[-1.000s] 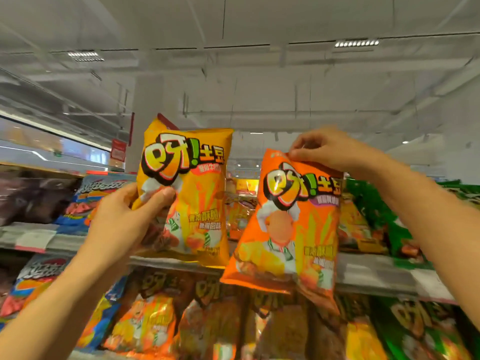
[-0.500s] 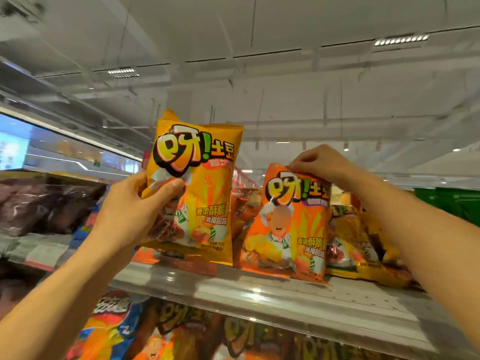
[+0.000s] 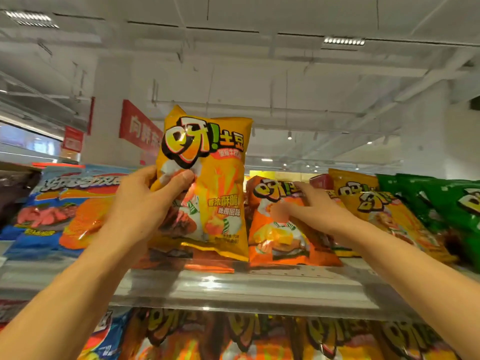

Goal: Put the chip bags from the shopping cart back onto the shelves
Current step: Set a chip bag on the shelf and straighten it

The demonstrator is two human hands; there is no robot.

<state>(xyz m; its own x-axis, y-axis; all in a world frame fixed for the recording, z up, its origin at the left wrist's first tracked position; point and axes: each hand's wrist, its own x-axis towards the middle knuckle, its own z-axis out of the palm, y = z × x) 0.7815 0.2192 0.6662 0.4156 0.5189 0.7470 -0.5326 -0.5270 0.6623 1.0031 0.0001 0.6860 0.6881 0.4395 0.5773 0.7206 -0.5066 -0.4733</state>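
Here my left hand (image 3: 140,203) grips a glossy, crinkled yellow chip bag (image 3: 207,178) at its left edge, thumb pressed across the front, holding it upright above the top shelf (image 3: 233,284). Its puffy foil front reads "呀!土豆" in fat cartoon letters. My right hand (image 3: 314,209) lies with straight fingers against the face of an orange chip bag (image 3: 280,240) of the same brand, which stands on that shelf just right of the yellow one. Further right lean more yellow bags (image 3: 384,211) and green bags (image 3: 446,201); a blue bag (image 3: 52,216) lies at left.
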